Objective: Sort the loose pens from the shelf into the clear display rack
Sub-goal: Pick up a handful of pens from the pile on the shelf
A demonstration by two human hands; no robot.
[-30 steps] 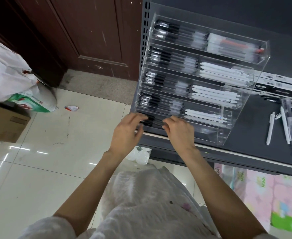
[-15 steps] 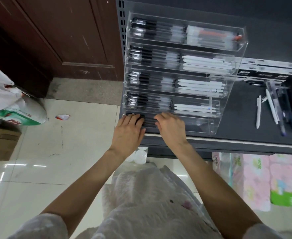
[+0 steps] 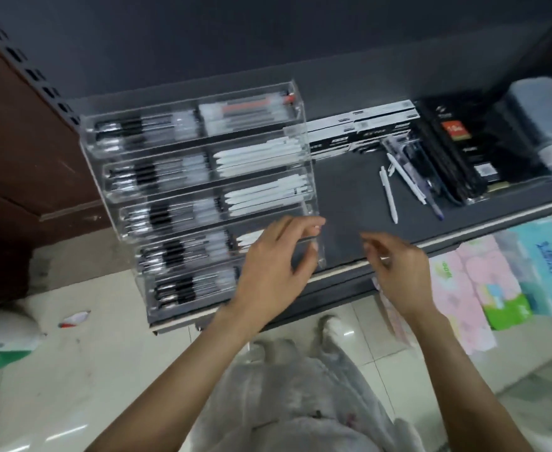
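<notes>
Rack (image 3: 202, 197) tiers: black (and white) pens (image 3: 170, 216)
</notes>
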